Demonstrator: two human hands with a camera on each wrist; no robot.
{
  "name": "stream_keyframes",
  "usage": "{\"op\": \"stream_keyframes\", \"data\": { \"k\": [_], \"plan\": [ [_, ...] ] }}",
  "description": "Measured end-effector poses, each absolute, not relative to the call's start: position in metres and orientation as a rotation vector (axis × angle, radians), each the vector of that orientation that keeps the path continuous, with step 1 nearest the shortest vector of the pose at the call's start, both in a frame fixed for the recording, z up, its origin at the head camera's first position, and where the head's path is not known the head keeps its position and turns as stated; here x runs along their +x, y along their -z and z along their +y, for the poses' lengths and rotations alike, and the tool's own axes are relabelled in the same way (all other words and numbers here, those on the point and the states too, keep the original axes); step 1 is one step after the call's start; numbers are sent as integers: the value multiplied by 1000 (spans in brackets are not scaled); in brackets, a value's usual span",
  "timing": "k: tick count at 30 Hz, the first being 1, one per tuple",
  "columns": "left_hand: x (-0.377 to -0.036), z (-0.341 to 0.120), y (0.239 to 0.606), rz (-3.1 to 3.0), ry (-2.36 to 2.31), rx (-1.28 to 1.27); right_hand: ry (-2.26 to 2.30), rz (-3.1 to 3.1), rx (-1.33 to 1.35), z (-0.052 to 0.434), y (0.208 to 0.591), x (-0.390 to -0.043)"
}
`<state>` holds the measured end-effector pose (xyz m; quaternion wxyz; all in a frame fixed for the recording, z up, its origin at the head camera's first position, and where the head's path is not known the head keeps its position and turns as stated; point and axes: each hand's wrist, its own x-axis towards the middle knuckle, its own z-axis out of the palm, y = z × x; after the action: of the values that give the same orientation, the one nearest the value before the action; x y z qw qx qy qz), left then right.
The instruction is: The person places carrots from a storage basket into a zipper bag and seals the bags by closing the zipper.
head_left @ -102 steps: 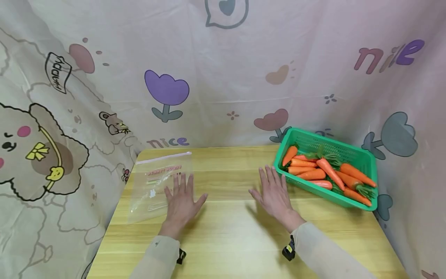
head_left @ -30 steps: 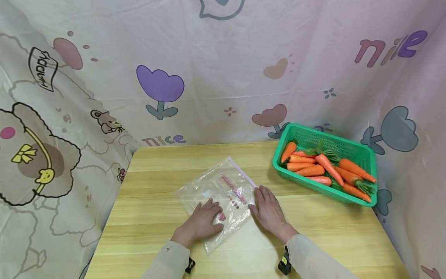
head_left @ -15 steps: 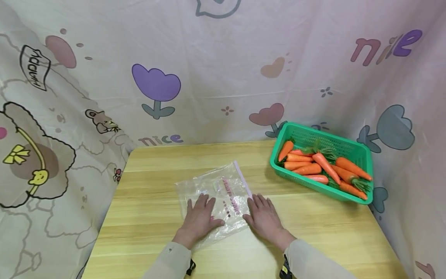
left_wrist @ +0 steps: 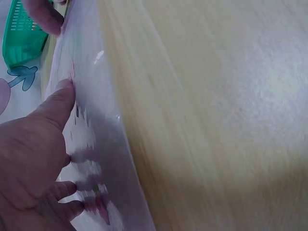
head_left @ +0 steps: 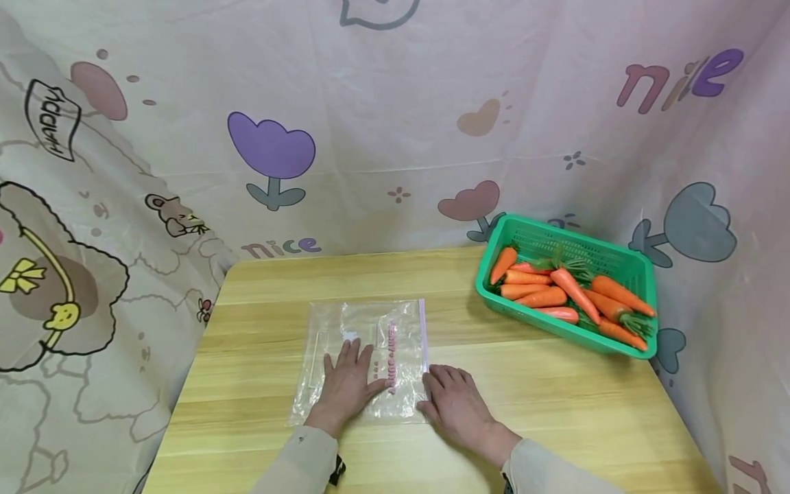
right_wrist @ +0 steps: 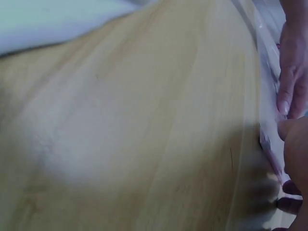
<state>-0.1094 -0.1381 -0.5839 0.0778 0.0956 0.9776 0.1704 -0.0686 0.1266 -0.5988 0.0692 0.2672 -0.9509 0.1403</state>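
Note:
A clear zip bag [head_left: 345, 329] with pink print lies flat on the wooden table [head_left: 555, 405], its pink zip strip [head_left: 422, 336] along its right side. My left hand [head_left: 347, 381] rests flat on the bag with fingers spread; the left wrist view shows its thumb [left_wrist: 57, 103] on the plastic [left_wrist: 98, 125]. My right hand [head_left: 449, 398] sits at the bag's near right corner, fingers a little bent, tips touching the zip edge [right_wrist: 269, 154]. A green basket [head_left: 638, 274] of orange carrots [head_left: 546, 296] stands at the back right, out of reach of both hands.
Printed cloth [head_left: 370, 137] hangs close round the back and both sides of the table. Bare wood shows left of the bag and between my right hand and the basket. The basket's corner [left_wrist: 21, 41] shows in the left wrist view.
Both hands have slid the bag from the back left to the table's middle and turned it, so the zip strip now runs straight along its right side. Both hands have drawn nearer to me.

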Motion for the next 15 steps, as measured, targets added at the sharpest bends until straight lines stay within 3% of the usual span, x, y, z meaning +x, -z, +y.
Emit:
{"op": "stream_keyframes", "data": {
  "k": [15],
  "plan": [
    [-129, -98, 572, 3072, -407, 320, -474, -2808, 581, 162, 603, -109]
  ]
}}
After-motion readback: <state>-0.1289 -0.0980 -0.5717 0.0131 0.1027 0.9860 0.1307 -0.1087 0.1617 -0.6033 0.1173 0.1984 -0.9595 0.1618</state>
